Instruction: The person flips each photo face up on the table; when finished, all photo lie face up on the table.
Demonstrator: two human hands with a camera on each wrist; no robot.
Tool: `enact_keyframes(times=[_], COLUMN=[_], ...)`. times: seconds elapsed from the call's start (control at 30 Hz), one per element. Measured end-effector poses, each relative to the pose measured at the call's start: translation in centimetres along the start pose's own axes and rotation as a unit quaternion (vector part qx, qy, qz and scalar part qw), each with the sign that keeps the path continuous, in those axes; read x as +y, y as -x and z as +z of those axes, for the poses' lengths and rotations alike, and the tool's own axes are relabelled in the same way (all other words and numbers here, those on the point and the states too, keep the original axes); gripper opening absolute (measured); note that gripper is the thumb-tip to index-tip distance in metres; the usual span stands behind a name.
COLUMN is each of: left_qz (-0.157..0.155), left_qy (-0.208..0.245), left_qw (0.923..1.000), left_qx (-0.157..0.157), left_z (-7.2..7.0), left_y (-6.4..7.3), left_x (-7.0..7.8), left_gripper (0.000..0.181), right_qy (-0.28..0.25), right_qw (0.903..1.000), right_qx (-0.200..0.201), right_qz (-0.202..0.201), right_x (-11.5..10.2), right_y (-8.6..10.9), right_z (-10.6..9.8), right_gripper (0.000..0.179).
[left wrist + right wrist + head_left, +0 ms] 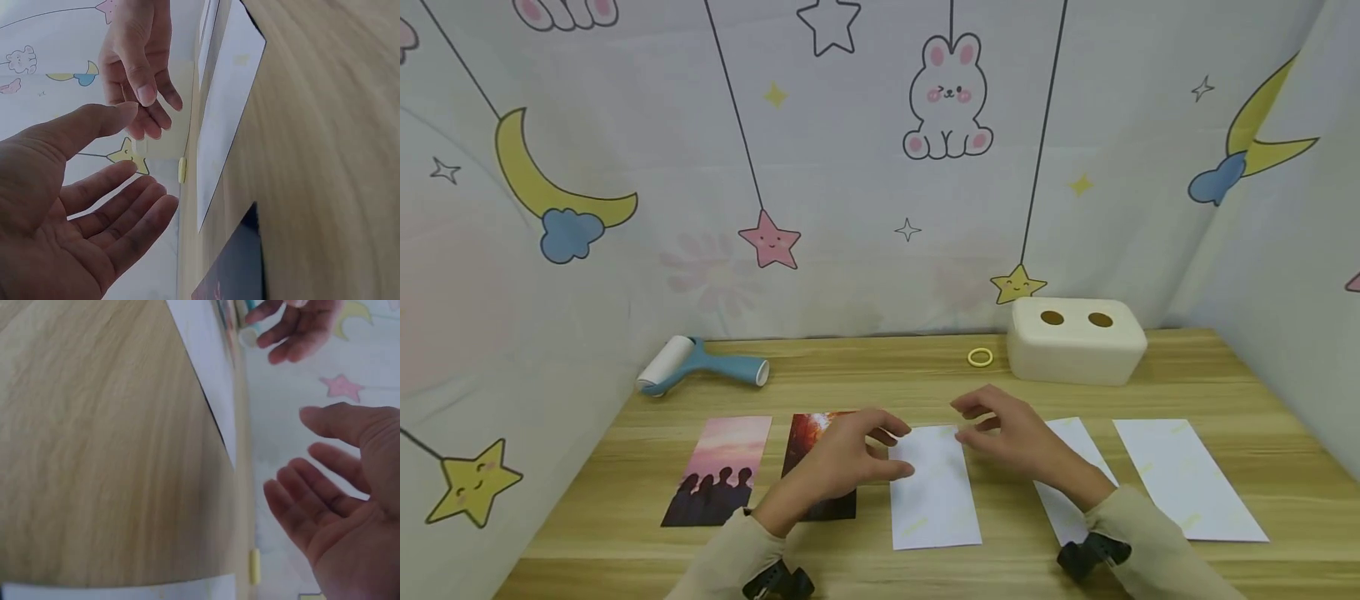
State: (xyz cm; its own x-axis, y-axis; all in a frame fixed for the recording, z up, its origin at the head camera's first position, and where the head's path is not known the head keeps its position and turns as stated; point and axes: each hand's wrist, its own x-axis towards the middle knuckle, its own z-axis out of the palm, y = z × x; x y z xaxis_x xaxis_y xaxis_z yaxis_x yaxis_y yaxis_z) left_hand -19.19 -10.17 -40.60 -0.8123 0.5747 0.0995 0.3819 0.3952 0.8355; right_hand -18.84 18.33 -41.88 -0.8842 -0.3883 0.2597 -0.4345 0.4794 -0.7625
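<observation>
- Above opposite edges of the middle sheet (935, 498): left hand (848, 452) and right hand (1017, 433), each grip relaxed, holding nothing.
- Middle sheet flat on the surface (880, 377), between dark photo (805, 433) and another sheet (1063, 510).

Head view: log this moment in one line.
left hand: open, empty | right hand: open, empty | middle white card: lying on table | lint roller: back left
</observation>
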Motion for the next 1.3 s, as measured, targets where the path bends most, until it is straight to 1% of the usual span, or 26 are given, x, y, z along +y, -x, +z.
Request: enact_keyframes(times=[0.17,0.4,0.57,0.77,0.97,1.03,1.13,1.3], left_qz=[-0.006,-0.005,0.001,0.019,0.030,0.033,0.037,0.040], left_qy=[-0.018,-0.040,-0.080,-0.122,-0.164,-0.172,-0.179,-0.198], left_qw=[0.9996,0.9973,0.9945,0.9892,0.9802,0.9783,0.9773,0.9741], left_qx=[-0.019,-0.061,-0.068,-0.079,-0.107,-0.110,-0.107,-0.102], left_z=[0.8,1.7,2.1,2.6,2.9,3.0,3.2,3.3], left_y=[0.2,0.4,0.3,0.4,1.0,1.2,1.4,1.2], left_x=[0.2,0.5,0.3,0.3,0.4,0.4,0.5,0.7], left_gripper=[0.044,0.048,0.050,0.056,0.071,0.073,0.071,0.066], right_qy=[-0.012,-0.010,-0.009,0.005,0.011,0.011,0.008,0.006], right_qw=[0.9997,0.9989,0.9973,0.9972,0.9966,0.9962,0.9958,0.9945], right_qx=[-0.017,-0.036,-0.057,-0.067,-0.075,-0.081,-0.086,-0.099], right_qz=[0.015,0.029,0.044,0.033,0.031,0.030,0.028,0.032], right_x=[1.0,1.8,2.0,2.2,2.5,2.6,2.6,2.3], right_y=[0.2,0.5,0.5,0.7,0.9,0.9,1.0,0.8], right_z=[-0.2,-0.4,-0.4,-0.3,-0.2,-0.2,-0.3,-0.9], right_gripper=[0.034,0.035,0.038,0.037,0.038,0.039,0.039,0.041])
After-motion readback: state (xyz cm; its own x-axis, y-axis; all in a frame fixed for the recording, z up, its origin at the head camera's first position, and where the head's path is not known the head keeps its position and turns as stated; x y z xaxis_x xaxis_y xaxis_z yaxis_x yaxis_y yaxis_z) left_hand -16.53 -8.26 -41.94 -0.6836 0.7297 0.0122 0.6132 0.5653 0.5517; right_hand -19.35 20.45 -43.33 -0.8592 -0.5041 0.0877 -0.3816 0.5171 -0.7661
